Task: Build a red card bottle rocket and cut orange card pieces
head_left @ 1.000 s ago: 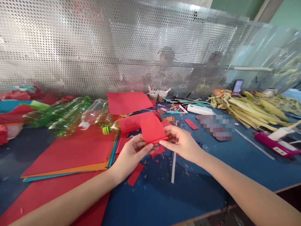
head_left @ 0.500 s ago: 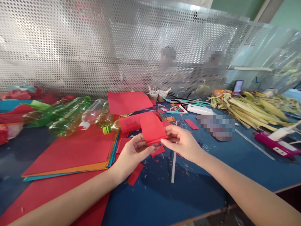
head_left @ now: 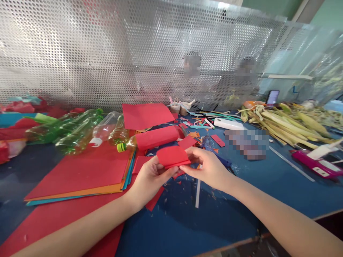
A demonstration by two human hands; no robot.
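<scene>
Between my two hands is a piece of red paper [head_left: 173, 156], its lower edge folded over and its rounded part bent back from me. My left hand [head_left: 151, 175] grips its left end, thumb along the fold. At the right end, my right hand [head_left: 206, 162] pinches the same fold between thumb and fingers. Some fingertips are hidden behind the paper. Just beyond lies a plastic bottle wrapped in red paper [head_left: 158, 137], its yellow-green cap pointing left. A blue glue gun [head_left: 223, 161] lies partly hidden behind my right hand.
Left of my hands lies a stack of coloured sheets [head_left: 88, 171], with several green and clear bottles [head_left: 77, 137] behind it. Paper scraps [head_left: 197, 135] litter the middle. To the right are dried husks [head_left: 284, 123] and a magenta power strip [head_left: 316, 164]. Two people show blurred behind the perforated screen [head_left: 150, 46].
The rounded part of the red paper has tipped down and back, so it looks shorter, and the wrapped bottle and glue gun show more. Both hands keep their hold.
</scene>
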